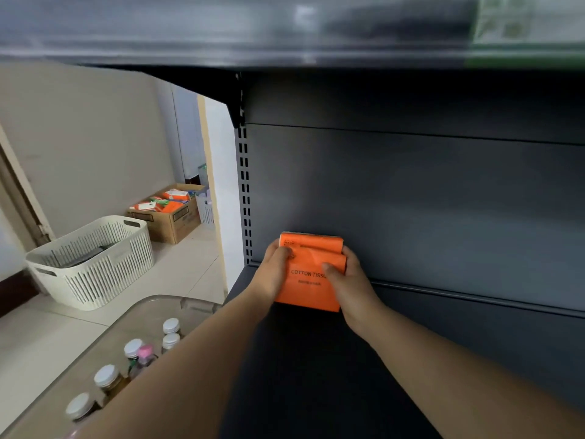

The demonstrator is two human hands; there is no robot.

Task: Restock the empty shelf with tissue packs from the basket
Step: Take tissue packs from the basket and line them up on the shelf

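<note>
We hold the orange tissue pack at the centre of the frame, near the rear left corner of the dark shelf. The left hand and right hand grip its opposite sides, thumbs pressed on the printed face. We judge this step to be placement. We slide the pack against the rear panel, square it to the slotted upright, then release both sides together.
</note>
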